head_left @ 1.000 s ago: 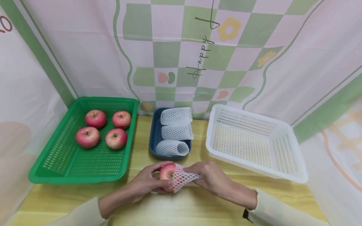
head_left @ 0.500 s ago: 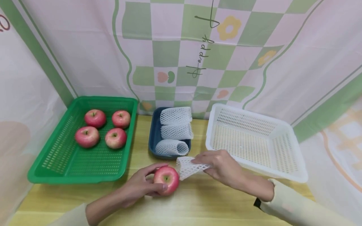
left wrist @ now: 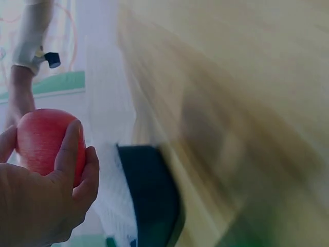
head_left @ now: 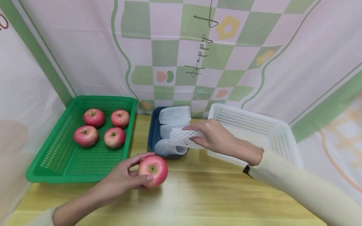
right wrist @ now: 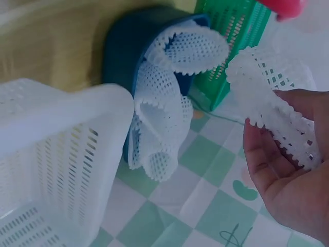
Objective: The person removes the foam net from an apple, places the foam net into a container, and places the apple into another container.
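Observation:
In the head view my left hand (head_left: 123, 177) holds a bare red apple (head_left: 155, 169) over the front of the table, thumb and fingers around its sides. The left wrist view shows the same apple (left wrist: 46, 141) in the fingers. My right hand (head_left: 213, 135) pinches a white foam net sleeve (head_left: 181, 135) above the blue tray (head_left: 152, 138). Seen from the right wrist, that net sleeve (right wrist: 272, 98) is pinched between thumb and fingers, above and apart from the tray. Several more foam net sleeves (head_left: 175, 115) lie in the tray, partly covered by the held one.
On the left a green basket (head_left: 80, 163) holds several red apples (head_left: 94, 118). A white basket (head_left: 254, 125) stands on the right, partly behind the right forearm. A patterned cloth (head_left: 167, 31) hangs behind the wooden table (head_left: 198, 201).
The net sleeve was partly over the apple, then came off it. My right hand has carried it up and back over the tray, while my left hand moved left with the apple.

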Demonstrator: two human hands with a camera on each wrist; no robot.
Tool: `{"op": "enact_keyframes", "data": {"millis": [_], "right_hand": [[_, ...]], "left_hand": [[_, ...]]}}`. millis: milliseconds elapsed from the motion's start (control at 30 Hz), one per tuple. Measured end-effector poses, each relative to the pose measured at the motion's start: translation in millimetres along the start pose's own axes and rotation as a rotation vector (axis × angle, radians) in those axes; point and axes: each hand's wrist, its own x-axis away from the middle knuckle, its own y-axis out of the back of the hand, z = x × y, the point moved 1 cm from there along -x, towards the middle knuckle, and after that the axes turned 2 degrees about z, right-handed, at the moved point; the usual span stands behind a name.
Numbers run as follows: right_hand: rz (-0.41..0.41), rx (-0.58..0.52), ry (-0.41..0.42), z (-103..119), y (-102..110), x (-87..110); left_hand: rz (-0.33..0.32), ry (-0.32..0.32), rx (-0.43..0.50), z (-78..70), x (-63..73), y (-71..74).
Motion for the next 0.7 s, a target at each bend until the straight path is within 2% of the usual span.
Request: {"op": "enact_keyframes", "data": {"millis": [267, 433, 567, 700], "right_hand": [[0.104, 0.004, -0.063, -14, -7, -39.9], [0.152, 0.012, -0.089, -22, -14, -61.4], [0.186, 0.022, -0.112, -29, -22, -73.6], [0.225, 0.014, -0.144, -36, -31, -81.3]], "left_hand": [[-0.107, -0.012, -0.092, -26.7, 12.3, 27.8], [-0.172, 0.01, -0.131, -39.2, 18.9, 51.1], [-0.2, 0.014, -0.185, -45.1, 23.8, 70.7], [-0.223, 0.017, -0.233, -44.8, 25.6, 88.2]]}}
